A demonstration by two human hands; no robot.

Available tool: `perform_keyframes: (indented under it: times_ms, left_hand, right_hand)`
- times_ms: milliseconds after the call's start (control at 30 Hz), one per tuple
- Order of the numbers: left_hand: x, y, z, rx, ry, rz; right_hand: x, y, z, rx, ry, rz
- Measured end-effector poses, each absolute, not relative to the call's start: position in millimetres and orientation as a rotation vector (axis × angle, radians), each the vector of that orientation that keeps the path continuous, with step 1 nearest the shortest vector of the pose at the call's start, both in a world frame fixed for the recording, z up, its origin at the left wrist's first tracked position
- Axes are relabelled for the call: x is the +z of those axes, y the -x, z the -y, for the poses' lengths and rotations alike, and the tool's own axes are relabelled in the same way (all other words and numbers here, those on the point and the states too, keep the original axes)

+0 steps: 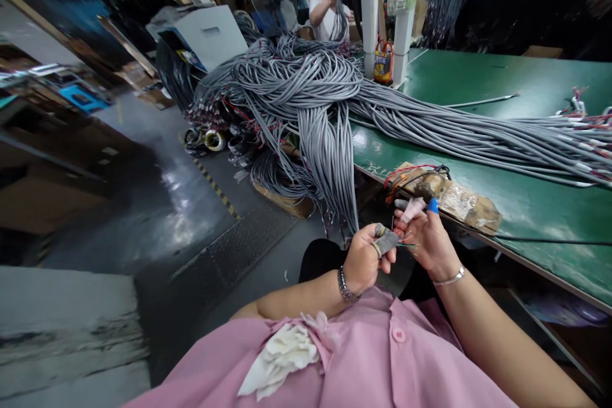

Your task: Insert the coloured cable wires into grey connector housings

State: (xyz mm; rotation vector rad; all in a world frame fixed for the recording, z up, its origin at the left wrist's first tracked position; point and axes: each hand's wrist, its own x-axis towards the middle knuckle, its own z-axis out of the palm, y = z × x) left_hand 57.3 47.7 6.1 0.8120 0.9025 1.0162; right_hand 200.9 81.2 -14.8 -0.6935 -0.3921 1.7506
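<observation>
My left hand [367, 256] is closed around the end of a grey cable, with worn grey coverings on its thumb and a finger. Thin coloured wires [405, 241], red and green among them, fan out from that end toward my other hand. My right hand [433, 243] is just beside them, its thumb in a blue finger cot [433, 205] and raised apart from the curled fingers. Pale pinkish wrapping [412, 209] covers one of those fingers. The wires reach the fingers, but I cannot make out whether any is gripped there.
A big heap of grey cables [296, 83] spreads over the green table [530, 197] and hangs off its edge. A taped wooden block [449, 197] with red and black leads lies at the near edge. Behind the heap a person [329, 6] holds cables. White posts [369, 13] rise from the table.
</observation>
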Motion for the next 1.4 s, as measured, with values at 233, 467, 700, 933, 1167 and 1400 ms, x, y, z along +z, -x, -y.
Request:
perform_keyframes:
  times_ms: [233, 467, 700, 933, 1167, 1400]
  left_hand:
    - [10.6, -62.8, -54.6, 1.019, -0.785, -0.883]
    - [13.8, -65.0, -57.6, 0.984, -0.777, -0.914]
    - [12.5, -66.6, -57.8, 0.971, -0.797, -0.9]
    - [7.4, -68.4, -58.1, 0.966, -0.799, -0.916]
    - [4.4, -61.2, -50.9, 0.948, -0.822, -0.914]
    - [10.0, -59.4, -49.1, 1.004, -0.806, -0.92]
  right_hand:
    - [-9.7, -199.3, -79.1, 1.595, 0.78, 0.503]
    - [-10.2, -197.3, -77.4, 1.322, 0.968, 0.608]
    - [-15.0, -195.7, -81.5, 1.465, 0.871, 0.527]
    - [-12.3, -193.3, -88.0, 1.569, 0.786, 0.385]
    - [-15.8, -196.2, -81.4, 1.655, 0.726, 0.375]
    - [-5.2, -202.2, -76.8, 1.702, 0.739, 0.443]
